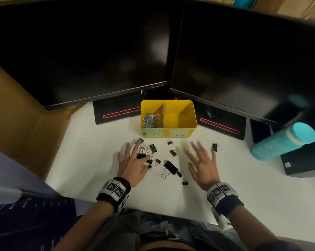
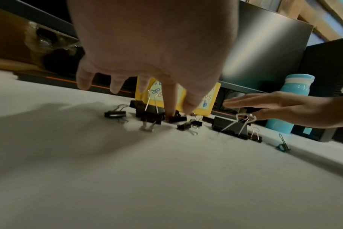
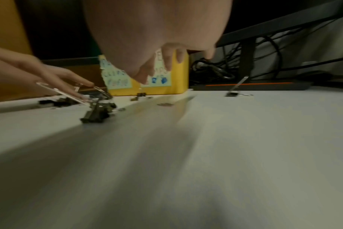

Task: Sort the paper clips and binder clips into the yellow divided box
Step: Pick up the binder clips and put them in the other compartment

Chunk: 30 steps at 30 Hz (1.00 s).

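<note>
The yellow divided box (image 1: 178,105) stands on the white tabletop (image 1: 91,160) below the two dark monitors (image 1: 80,48), and everything else is placed from it. Its left compartment, above a label reading "PAPER", already holds a heap of coloured paper clips (image 1: 151,119); the right compartment looks bare. All the black binder clips (image 1: 170,167) lie loose just in front of the box, with one outlier (image 1: 215,147) off to the front right. The left hand (image 1: 132,164) is spread flat over the cluster at the box's front left, its fingers straight and touching or resting on a few clips without gripping any. The right hand (image 1: 203,165) hovers at the box's front right, fingers splayed and holding nothing. Both seem poised to rake the clips together. The risk, as I judge it, is that a sweep with flat fingers sends small clips skidding off the near edge, or that tangled wire handles drag extras along. A careless drop could also land binder clips among the paper clips, since the cardboard divider (image 1: 163,115) is thin and the teal bottle (image 1: 281,142) to the box's right crowds that side.
</note>
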Available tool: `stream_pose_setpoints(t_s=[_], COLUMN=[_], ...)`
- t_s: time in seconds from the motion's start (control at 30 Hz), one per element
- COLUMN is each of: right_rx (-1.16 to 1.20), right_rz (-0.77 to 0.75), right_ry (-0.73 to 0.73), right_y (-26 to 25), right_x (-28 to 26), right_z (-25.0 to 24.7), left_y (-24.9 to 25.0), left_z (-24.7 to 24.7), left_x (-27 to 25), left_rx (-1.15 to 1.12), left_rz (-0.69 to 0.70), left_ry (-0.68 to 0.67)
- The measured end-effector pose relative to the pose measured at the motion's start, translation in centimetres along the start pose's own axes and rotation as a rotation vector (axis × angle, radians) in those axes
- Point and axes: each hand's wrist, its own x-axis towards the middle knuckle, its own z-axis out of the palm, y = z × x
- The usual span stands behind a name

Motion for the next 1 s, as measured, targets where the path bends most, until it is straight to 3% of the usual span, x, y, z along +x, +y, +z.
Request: stream_pose_setpoints(t_s=[0.1, 0.17, 0.23, 0.4, 0.5, 0.6, 0.7, 0.77, 0.83, 1.0], right_rx=[0.015, 0.055, 0.085, 0.146, 0.124, 0.237, 0.548, 0.615, 0.545, 0.201], right_rz=[0.317, 0.376, 0.292, -0.084, -0.206, -0.137, 0.087, 0.171, 0.145, -0.125], right_ry=[-0.062, -0.167, -0.204, -0.262, -0.271, -0.192, -0.085, -0.061, -0.045, -0.053], right_y=[2.6, 3.6, 3.1, -1.2, -2.2, -0.6, 1.7, 3.1, 4.0, 2.3], right_x=[-0.8, -0.7, -0.6, -2.0, -2.9, -3.3, -3.2, -3.1, -3.2, -2.9], right_z=[0.6, 1.1, 1.4, 0.7, 0.8, 0.8, -0.2, -0.6, -0.7, -0.6], left_y=[-1.0, -1.4, -1.6, -0.4, -0.3, -1.2, -1.7, -1.9, -2.1, -2.5], left_z=[0.3, 0.7, 1.0, 0.5, 0.5, 0.7, 0.3, 0.0, 0.1, 0.9], left_x=[-0.6, -0.8, -1.0, -1.1, -1.4, -1.9, -2.0, -2.0, -1.8, -1.4], left_rx=[0.053, 0.047, 0.022, -0.045, -0.066, -0.19, -0.273, -0.273, -0.251, -0.074], left_rz=[-0.022, -0.037, -0.034, 0.017, 0.08, 0.053, 0.007, 0.019, 0.046, 0.146], left_ry=[-0.041, -0.049, -0.047, -0.14, -0.173, -0.071, 0.018, 0.047, 0.062, 0.09])
